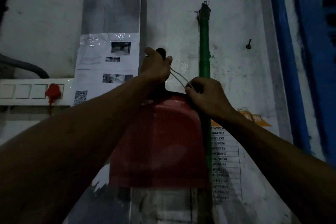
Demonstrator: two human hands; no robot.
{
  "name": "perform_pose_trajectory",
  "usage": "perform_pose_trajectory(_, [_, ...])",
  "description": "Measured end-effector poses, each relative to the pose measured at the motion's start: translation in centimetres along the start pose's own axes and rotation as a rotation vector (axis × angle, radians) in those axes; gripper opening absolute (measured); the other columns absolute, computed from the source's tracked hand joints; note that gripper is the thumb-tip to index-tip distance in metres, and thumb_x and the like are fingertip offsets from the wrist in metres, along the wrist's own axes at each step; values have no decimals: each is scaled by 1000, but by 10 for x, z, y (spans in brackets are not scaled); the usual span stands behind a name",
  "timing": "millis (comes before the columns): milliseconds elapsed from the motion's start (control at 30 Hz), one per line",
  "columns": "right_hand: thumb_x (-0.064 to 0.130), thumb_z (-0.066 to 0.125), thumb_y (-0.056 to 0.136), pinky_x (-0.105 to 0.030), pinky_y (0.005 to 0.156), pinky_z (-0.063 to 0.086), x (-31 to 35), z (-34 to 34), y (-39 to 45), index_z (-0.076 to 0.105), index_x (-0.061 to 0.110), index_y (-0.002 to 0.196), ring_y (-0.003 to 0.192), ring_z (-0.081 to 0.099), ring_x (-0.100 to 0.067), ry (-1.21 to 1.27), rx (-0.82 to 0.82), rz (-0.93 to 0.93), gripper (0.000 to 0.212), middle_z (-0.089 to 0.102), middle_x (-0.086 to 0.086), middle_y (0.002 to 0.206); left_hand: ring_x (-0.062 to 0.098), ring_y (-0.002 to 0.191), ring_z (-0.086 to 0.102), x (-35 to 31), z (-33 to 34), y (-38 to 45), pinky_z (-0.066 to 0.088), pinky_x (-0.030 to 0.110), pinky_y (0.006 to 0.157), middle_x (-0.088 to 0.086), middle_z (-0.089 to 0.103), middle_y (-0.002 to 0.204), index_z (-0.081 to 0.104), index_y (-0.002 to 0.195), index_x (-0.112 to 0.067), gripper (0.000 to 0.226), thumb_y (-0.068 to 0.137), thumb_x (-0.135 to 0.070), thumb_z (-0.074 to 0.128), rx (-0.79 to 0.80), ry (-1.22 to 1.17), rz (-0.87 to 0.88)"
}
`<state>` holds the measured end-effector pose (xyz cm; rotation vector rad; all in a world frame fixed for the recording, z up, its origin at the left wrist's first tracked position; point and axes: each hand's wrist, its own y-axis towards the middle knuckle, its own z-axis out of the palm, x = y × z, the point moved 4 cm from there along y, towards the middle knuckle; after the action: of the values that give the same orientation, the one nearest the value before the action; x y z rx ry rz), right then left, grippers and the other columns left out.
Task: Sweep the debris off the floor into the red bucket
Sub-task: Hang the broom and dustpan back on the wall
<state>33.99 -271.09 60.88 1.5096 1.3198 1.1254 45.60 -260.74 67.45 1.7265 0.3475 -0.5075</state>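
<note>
A red dustpan (160,142) hangs flat against the white wall with its dark handle (161,52) pointing up. My left hand (156,67) grips that handle near its top. My right hand (205,94) pinches a thin pale string loop (179,78) that runs from the handle down to my fingers. A green broom handle (204,45) hangs from a wall hook just right of the dustpan, and its lower part passes behind my right wrist. No floor, debris or bucket is in view.
Printed sheets (107,63) are taped to the wall on the left, above a white switch panel with a red plug (52,91). A printed list (225,160) hangs at lower right. A bare nail (248,44) sticks out near the blue door frame (291,60).
</note>
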Motion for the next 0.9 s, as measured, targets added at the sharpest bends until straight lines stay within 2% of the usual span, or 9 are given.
perform_pose_trajectory(133, [15, 61, 93, -27, 67, 55, 0, -8, -4, 70, 9, 87, 69, 67, -12, 323, -19, 243, 13, 70, -3, 77, 35, 127, 46, 10, -11, -9, 39, 37, 97, 19, 42, 144, 14, 146, -1, 68, 99, -36, 50, 45, -48, -38])
perform_pose_trajectory(233, [8, 61, 91, -29, 63, 59, 0, -21, 4, 67, 5, 91, 71, 72, -18, 736, -38, 534, 6, 72, -8, 79, 34, 126, 46, 23, -18, -23, 38, 33, 91, 18, 42, 144, 13, 147, -1, 72, 98, -38, 51, 78, -82, -66])
perform_pose_trajectory(333, [10, 57, 91, -32, 64, 60, 7, -33, 15, 64, 4, 95, 76, 70, -20, 987, -55, 684, 10, 70, -8, 83, 34, 122, 50, 41, -20, -43, 43, 37, 99, 17, 43, 143, 10, 148, -1, 77, 97, -39, 54, 153, -135, -90])
perform_pose_trajectory(433, [13, 54, 90, -36, 72, 61, 20, -39, 27, 64, 6, 83, 70, 69, -19, 1129, -31, 742, 14, 68, -6, 69, 26, 111, 54, 58, -20, -65, 47, 32, 84, 15, 45, 138, 8, 150, -3, 83, 94, -38, 59, 233, -149, -91])
perform_pose_trajectory(500, [12, 53, 92, -36, 69, 61, 29, -40, 34, 62, 7, 76, 61, 68, -17, 1105, 24, 749, 18, 65, -4, 61, 14, 93, 53, 67, -20, -82, 43, 24, 67, 10, 49, 125, 17, 146, -4, 78, 92, -38, 62, 303, -145, -78])
perform_pose_trajectory(567, [10, 55, 94, -35, 63, 61, 39, -36, 37, 61, 7, 78, 53, 65, -15, 1042, 93, 742, 17, 61, -3, 59, 7, 85, 49, 76, -19, -98, 39, 20, 59, 2, 49, 108, 29, 133, -7, 65, 89, -38, 66, 373, -137, -66])
perform_pose_trajectory(700, [11, 57, 96, -27, 59, 57, 54, -17, 26, 62, 6, 90, 54, 54, -10, 903, 270, 723, 10, 55, -2, 66, 11, 90, 54, 95, -20, -134, 48, 28, 66, -4, 51, 100, 36, 112, -18, 51, 82, -33, 75, 484, -131, -74])
perform_pose_trajectory(800, [12, 57, 96, -26, 57, 54, 65, 4, 8, 63, 5, 99, 58, 55, -9, 760, 399, 679, 9, 57, -4, 76, 15, 94, 57, 108, -19, -160, 53, 36, 79, -4, 54, 99, 41, 111, -17, 51, 79, -31, 79, 581, -116, -109])
perform_pose_trajectory(900, [13, 57, 95, -25, 58, 54, 72, 27, -15, 64, 5, 105, 68, 56, -11, 647, 517, 673, 14, 58, -5, 86, 16, 87, 62, 117, -20, -178, 55, 35, 76, 2, 62, 94, 46, 114, -15, 51, 79, -31, 79, 643, -133, -174])
